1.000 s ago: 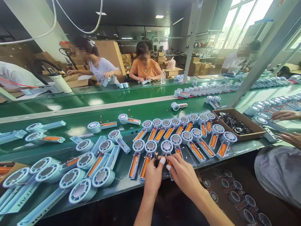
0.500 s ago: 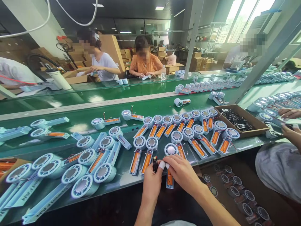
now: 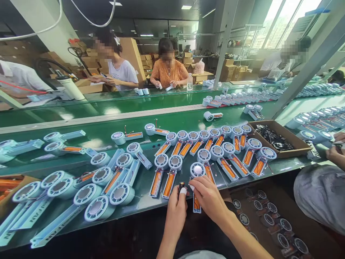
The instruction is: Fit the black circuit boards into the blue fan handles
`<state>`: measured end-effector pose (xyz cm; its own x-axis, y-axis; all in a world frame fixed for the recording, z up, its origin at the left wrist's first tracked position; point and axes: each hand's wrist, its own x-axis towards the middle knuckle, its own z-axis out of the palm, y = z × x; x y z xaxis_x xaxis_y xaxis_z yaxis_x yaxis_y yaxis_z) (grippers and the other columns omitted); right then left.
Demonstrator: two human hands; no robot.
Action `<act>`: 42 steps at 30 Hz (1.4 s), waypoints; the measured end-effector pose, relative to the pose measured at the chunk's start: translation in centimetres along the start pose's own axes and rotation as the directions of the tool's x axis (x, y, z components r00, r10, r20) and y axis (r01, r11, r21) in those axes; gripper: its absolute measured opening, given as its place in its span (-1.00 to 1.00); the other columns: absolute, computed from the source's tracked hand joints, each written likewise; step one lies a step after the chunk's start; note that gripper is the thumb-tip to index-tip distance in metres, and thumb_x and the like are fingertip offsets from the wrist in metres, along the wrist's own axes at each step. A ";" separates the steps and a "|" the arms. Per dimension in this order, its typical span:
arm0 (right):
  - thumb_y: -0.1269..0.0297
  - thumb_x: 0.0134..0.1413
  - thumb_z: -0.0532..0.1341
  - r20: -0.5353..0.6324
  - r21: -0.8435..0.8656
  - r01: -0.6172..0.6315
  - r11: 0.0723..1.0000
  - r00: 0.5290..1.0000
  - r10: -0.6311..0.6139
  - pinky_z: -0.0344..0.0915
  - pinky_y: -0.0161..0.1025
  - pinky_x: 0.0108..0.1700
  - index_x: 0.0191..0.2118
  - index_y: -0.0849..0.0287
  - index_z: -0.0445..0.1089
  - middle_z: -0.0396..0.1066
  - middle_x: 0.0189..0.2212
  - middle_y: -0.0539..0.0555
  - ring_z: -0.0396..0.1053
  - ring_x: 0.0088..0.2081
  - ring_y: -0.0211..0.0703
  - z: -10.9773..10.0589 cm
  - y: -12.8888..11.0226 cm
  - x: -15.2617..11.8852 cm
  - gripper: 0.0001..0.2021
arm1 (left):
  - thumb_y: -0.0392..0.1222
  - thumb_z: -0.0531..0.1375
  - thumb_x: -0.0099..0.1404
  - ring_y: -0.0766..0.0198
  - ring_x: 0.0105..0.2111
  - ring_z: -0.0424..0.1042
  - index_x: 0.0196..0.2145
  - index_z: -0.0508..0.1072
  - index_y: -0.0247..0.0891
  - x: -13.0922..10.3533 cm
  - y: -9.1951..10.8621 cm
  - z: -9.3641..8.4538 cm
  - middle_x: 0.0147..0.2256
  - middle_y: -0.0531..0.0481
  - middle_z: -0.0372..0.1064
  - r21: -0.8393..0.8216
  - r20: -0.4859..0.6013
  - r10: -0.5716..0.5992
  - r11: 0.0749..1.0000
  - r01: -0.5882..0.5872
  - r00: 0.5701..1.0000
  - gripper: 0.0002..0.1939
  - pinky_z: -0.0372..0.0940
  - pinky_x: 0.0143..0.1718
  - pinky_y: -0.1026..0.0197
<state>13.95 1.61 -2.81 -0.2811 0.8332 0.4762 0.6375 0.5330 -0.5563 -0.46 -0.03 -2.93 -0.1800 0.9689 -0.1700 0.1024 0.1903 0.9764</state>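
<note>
My left hand [image 3: 176, 208], lower centre of the frame, is closed, thumb against fingers, on a small black part [image 3: 182, 185], hard-edged and boxy, standing upright from the grip. My right hand [image 3: 208, 196], just beside it, has its thumb and fingertips drawn nearly together over the handle of a pale blue fan [image 3: 197, 169]; whether they pinch anything I cannot tell. The fan's head is a smooth plastic drum with a slotted ring and a shiny silvery disc, and its trough-shaped handle shows a glossy orange cell [image 3: 197, 205] below my fingers (my hand hides the middle).

More fans [image 3: 122, 194] crowd the left and centre of the glossy green bench [image 3: 142, 212], some with thin loose wires. At right, a brown cardboard box [image 3: 295, 153] of jumbled black pieces blocks the way to a co-worker's hand [image 3: 335, 154]. A slanting metal post [image 3: 302, 73] crosses the upper right, partly covering rows of fans behind.
</note>
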 end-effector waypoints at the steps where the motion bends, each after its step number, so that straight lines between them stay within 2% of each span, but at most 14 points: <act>1: 0.48 0.35 0.04 0.006 0.001 0.000 1.000 1.000 0.000 0.43 -0.09 -0.13 -0.07 0.12 0.44 0.51 -0.19 0.15 0.42 -0.18 -0.02 0.0 -0.1 0.0 -0.75 | 0.31 0.13 0.25 0.43 -0.70 0.04 -0.36 0.44 -0.21 0.1 -0.1 0.0 -0.62 0.22 0.08 -0.004 0.031 -0.020 1.000 0.020 0.999 -0.51 -0.05 -0.73 0.37; 4: 0.47 0.34 0.04 0.023 0.015 -0.005 1.000 1.000 0.004 0.43 -0.08 -0.12 -0.10 0.11 0.44 0.50 -0.18 0.15 0.42 -0.15 -0.01 -0.2 -0.2 0.0 -0.76 | 0.37 0.10 0.23 0.45 -0.71 -0.05 -0.40 0.37 -0.21 0.3 0.1 0.3 -0.64 0.28 -0.04 -0.053 0.122 -0.109 0.992 0.116 0.987 -0.47 -0.08 -0.73 0.38; 7: 0.47 0.33 0.06 0.036 0.041 -0.013 0.999 0.999 0.011 0.44 -0.10 -0.10 -0.11 0.10 0.44 0.51 -0.17 0.13 0.43 -0.14 -0.03 -0.5 0.0 0.0 -0.77 | 0.36 0.18 0.17 0.46 -0.71 -0.07 -0.44 0.34 -0.21 0.8 0.9 0.3 -0.66 0.31 -0.08 -0.057 0.174 -0.114 0.990 0.126 0.978 -0.48 -0.08 -0.71 0.38; 10: 0.47 0.34 0.07 0.040 0.067 -0.027 0.997 0.999 0.024 0.45 -0.13 -0.07 -0.10 0.09 0.45 0.52 -0.16 0.12 0.46 -0.13 -0.06 -0.7 0.1 0.0 -0.76 | 0.25 0.22 0.18 0.38 -0.66 0.12 -0.42 0.42 -0.24 1.2 1.6 0.2 -0.64 0.22 0.10 -0.025 0.160 -0.050 0.998 0.055 0.986 -0.56 0.08 -0.63 0.33; 13: 0.47 0.34 0.07 0.041 0.082 -0.045 0.996 0.998 0.042 0.45 -0.15 -0.05 -0.07 0.10 0.47 0.54 -0.15 0.11 0.48 -0.11 -0.08 -0.8 0.2 0.0 -0.75 | 0.11 0.21 0.20 0.20 -0.47 0.38 -0.38 0.50 -0.25 1.3 1.9 0.1 -0.50 0.03 0.40 0.024 0.119 0.040 0.999 -0.043 0.992 -0.66 0.31 -0.39 0.20; 17: 0.49 0.31 0.09 0.057 0.059 -0.078 0.995 0.996 0.074 0.45 -0.18 -0.06 -0.10 0.09 0.47 0.55 -0.16 0.08 0.49 -0.12 -0.10 -0.9 0.0 0.2 -0.75 | 0.06 0.19 0.22 0.05 -0.28 0.47 -0.36 0.53 -0.22 1.1 1.6 0.0 -0.36 -0.08 0.52 0.086 0.085 0.123 0.988 -0.130 0.989 -0.71 0.35 -0.19 0.08; 21: 0.49 0.31 0.10 0.084 -0.019 -0.083 0.996 0.993 0.084 0.41 -0.16 -0.13 -0.17 0.10 0.44 0.53 -0.22 0.09 0.44 -0.18 -0.07 -1.4 -0.4 0.8 -0.80 | 0.10 0.13 0.29 0.06 -0.31 0.48 -0.34 0.53 -0.20 0.8 1.0 -0.2 -0.47 -0.03 0.45 0.113 0.094 0.144 0.982 -0.154 0.985 -0.66 0.37 -0.29 0.13; 25: 0.49 0.30 0.08 0.140 -0.098 -0.002 0.995 0.990 0.016 0.38 -0.13 -0.14 -0.17 0.13 0.40 0.50 -0.21 0.12 0.39 -0.19 -0.03 -1.9 -0.6 1.4 -0.82 | 0.09 0.03 0.36 0.14 -0.45 0.41 -0.40 0.48 -0.18 0.6 0.8 -0.3 -0.58 0.06 0.31 0.143 0.130 0.145 0.976 -0.164 0.981 -0.62 0.30 -0.44 0.20; 31: 0.54 0.29 0.08 0.194 -0.204 0.089 0.975 0.980 -0.049 0.36 -0.13 -0.15 -0.20 0.15 0.37 0.46 -0.24 0.14 0.37 -0.20 -0.02 -2.1 -0.9 2.0 -0.82 | -0.01 0.02 0.36 0.17 -0.42 0.37 -0.50 0.35 -0.17 0.8 1.2 -0.3 -0.48 0.01 0.37 0.207 0.213 0.180 0.952 -0.225 0.960 -0.67 0.25 -0.36 0.18; 42: 0.57 0.29 0.07 0.234 -0.295 0.155 0.943 0.968 -0.085 0.34 -0.16 -0.20 -0.25 0.14 0.36 0.44 -0.28 0.12 0.36 -0.23 -0.04 -2.8 -1.3 2.5 -0.80 | -0.04 -0.07 0.42 0.11 -0.36 0.39 -0.48 0.30 -0.14 0.9 1.1 -0.4 -0.40 -0.06 0.40 0.342 0.239 0.215 0.894 -0.289 0.947 -0.65 0.25 -0.29 0.11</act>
<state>14.42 2.61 1.03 -0.4948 0.7958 0.3490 0.7694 0.5879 -0.2497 -0.96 1.02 -1.92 0.0853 0.9962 0.0166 0.4783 -0.0556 0.8764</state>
